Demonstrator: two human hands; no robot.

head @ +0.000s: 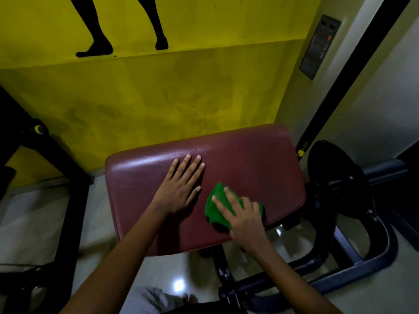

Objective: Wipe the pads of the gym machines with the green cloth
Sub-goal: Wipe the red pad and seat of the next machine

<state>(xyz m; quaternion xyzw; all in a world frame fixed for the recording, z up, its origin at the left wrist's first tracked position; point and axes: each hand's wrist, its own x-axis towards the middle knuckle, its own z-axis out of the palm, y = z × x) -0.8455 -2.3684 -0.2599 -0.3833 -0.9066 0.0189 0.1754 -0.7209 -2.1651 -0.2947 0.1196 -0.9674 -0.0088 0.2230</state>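
A wide maroon pad [249, 159] of a gym machine fills the middle of the view, tilted slightly up toward the right. My left hand [181, 186] lies flat on the pad's middle with its fingers straight and spread. Just to its right, my right hand [240, 214] presses a bunched green cloth [215, 205] onto the pad near its front right part, with fingers extended over the cloth. Part of the cloth is hidden under that hand.
A yellow wall [158, 98] with a black painted figure stands right behind the pad. The machine's black frame [353, 264] and a dark weight plate [335, 177] sit to the right. Another black frame [56, 177] stands at the left. The floor [38, 223] is glossy tile.
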